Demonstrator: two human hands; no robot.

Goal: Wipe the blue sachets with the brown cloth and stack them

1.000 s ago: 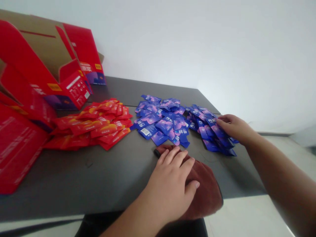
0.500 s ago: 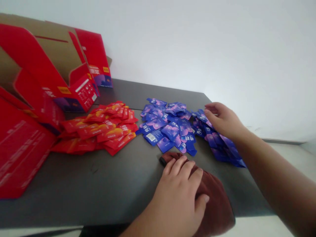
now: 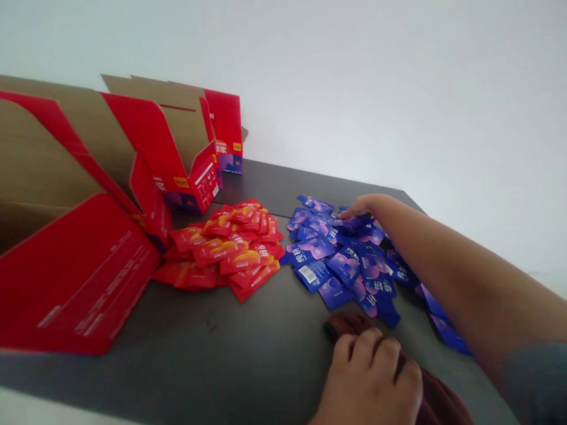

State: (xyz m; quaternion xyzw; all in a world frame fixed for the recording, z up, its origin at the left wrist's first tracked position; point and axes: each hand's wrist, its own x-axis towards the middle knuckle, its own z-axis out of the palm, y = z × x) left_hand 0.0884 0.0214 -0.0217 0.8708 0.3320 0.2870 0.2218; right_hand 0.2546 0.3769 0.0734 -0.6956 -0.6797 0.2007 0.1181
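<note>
Red cartons (image 3: 177, 147) open | R hand (image 3: 361, 208): blue sachets (image 3: 345, 265), grip unclr | L hand (image 3: 372, 383) clutches cloth (image 3: 349, 323)

The left hand (image 3: 370, 381) is cut off at the wrist by the bottom edge and covers most of a brown cloth (image 3: 343, 323). Whether its curled fingers grip the cloth cannot be told. The right hand (image 3: 361, 206) shows only its back, with its fingertips lost among the blue packets (image 3: 336, 260). Its forearm hides the right part of that pile. A grey sleeve (image 3: 535, 383) runs off the lower right corner. The red cardboard boxes (image 3: 75, 277) are cropped at the left edge. Print on the packets is too blurred to read.
</note>
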